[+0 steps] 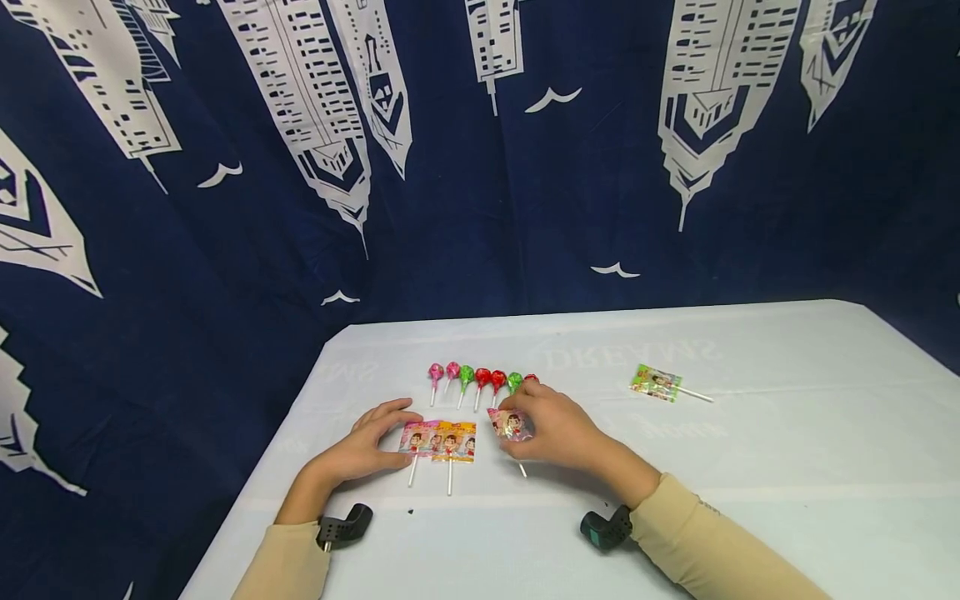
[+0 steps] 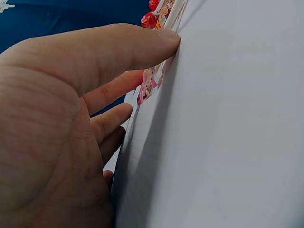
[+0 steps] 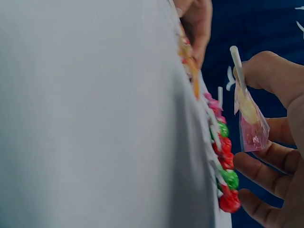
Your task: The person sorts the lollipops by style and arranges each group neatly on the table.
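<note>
Flat on the white table lie a lollipop in a pink flat wrapper (image 1: 417, 437) and, overlapping its right side, one in an orange wrapper (image 1: 455, 440), sticks toward me. My left hand (image 1: 363, 446) rests at the pink wrapper's left edge, thumb straight and fingers loosely spread, touching it. To the right, my right hand (image 1: 558, 427) pinches another pink-wrapped lollipop (image 1: 512, 424) between thumb and fingers. In the right wrist view this lollipop (image 3: 253, 129) is raised off the table, its white stick pointing up in that picture; its other fingers are spread.
Behind the hands runs a row of several round lollipops (image 1: 483, 378) in pink, green and red; my right hand partly hides its right end. A green-wrapped lollipop (image 1: 656, 382) lies farther right on the table (image 1: 787, 442). A dark blue printed curtain (image 1: 480, 208) hangs behind.
</note>
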